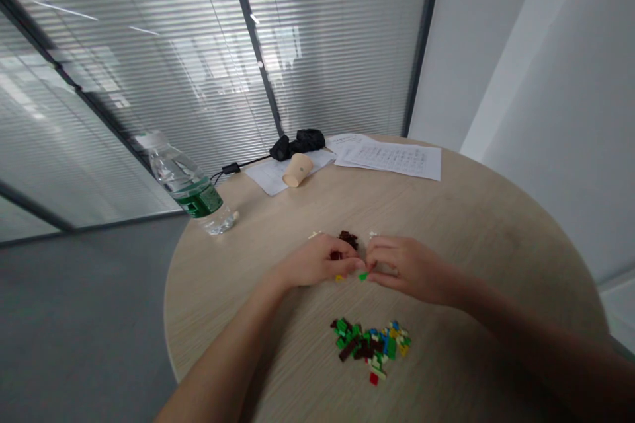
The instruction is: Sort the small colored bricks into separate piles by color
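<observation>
My left hand (322, 260) and my right hand (407, 269) meet fingertip to fingertip over the middle of the table, both with curled fingers. A small green toy brick (362, 276) shows at the tips, against my right thumb. What my left fingers pinch, if anything, is hidden. Dark brown bricks (348, 238) lie in a small pile just behind my left hand. A yellow brick (339, 277) peeks out below it. White pieces (373, 234) sit behind my right fingers. Closer to me is a mixed heap of bricks (367, 346) in green, brown, blue, yellow and red.
On the round wooden table (476, 211), a water bottle (191, 188) stands at the left edge. Toward the back are a tipped paper cup (297, 170), a black folded item (305, 141) with a cord, and printed sheets (391, 157). Glass with blinds rises behind.
</observation>
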`<state>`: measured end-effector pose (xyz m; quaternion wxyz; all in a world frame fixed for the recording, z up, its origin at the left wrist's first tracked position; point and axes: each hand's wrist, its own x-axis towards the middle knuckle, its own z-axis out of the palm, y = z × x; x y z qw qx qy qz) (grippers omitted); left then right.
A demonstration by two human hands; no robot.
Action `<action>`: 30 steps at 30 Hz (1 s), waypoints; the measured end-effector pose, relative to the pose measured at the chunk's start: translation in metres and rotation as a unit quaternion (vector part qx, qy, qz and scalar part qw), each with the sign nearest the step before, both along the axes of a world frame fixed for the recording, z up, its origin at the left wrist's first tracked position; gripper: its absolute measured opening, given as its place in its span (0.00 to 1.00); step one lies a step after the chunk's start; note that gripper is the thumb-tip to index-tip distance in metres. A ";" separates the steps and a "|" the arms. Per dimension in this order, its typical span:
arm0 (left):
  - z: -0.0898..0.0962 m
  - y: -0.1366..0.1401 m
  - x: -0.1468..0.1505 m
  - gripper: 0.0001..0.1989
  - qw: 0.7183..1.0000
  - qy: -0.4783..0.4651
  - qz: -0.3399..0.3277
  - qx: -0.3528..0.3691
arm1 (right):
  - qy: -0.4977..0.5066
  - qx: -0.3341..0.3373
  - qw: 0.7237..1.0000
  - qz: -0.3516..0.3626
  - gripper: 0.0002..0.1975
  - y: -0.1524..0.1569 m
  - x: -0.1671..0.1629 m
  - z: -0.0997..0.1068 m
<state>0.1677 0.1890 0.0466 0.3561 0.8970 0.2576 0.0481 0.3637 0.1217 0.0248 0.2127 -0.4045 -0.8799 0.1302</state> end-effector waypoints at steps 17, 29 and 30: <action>0.020 0.014 -0.036 0.11 0.952 0.259 0.113 0.116 | -0.022 -0.219 0.970 0.102 0.05 -0.008 0.013 0.016; 0.017 0.017 -0.041 0.18 0.942 0.287 0.140 0.101 | -0.049 -0.281 0.952 0.113 0.05 -0.006 0.010 0.007; 0.017 0.018 -0.041 0.18 0.942 0.280 0.146 0.110 | -0.047 -0.274 0.954 0.112 0.05 -0.007 0.009 0.007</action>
